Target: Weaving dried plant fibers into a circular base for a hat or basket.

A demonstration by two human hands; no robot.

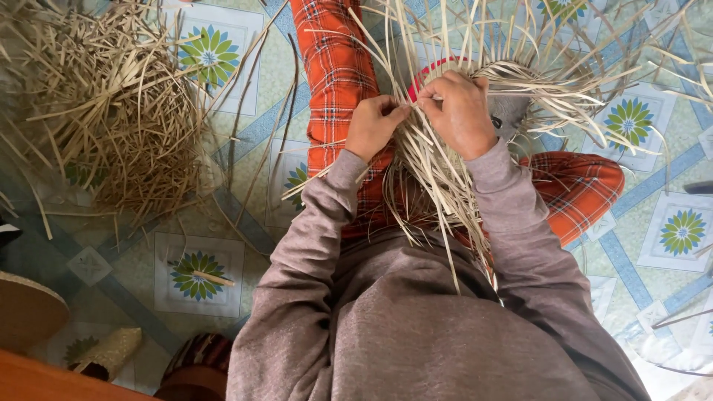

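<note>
A loose straw pile lies left on the tiled floor; your left hand and right hand pinch pale strips trailing lengthwise toward you.

Under the right hand the woven piece is mostly buried in loose strips, its shape unclear. The left hand curls its fingertips out of sight. Far left of it, the straw heap runs off the edge.

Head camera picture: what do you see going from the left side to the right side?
Pile of loose straw strips → left hand → right hand → flower floor tile.
</note>
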